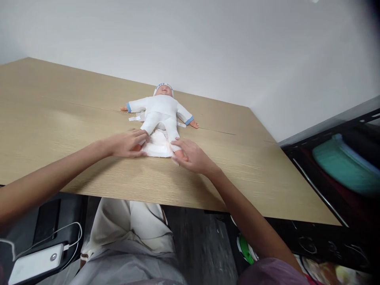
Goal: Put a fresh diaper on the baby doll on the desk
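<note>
Doll (162, 105) on its back on the counter (252, 170); white diaper (157, 145) between its legs, upper part hidden by the body. Your left hand (129, 143) mostly covers one foot; your right hand (192, 155) touches the other leg. Can't tell whether either grips.

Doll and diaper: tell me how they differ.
The doll has a rounded body with outstretched arms; the diaper is a flat pad. The doll lies on top, face up; the diaper is spread beneath it, showing between its legs. The doll has blue cuffs; the diaper's visible part looks plain whitish. Both are mostly white and lie on the table.
</note>
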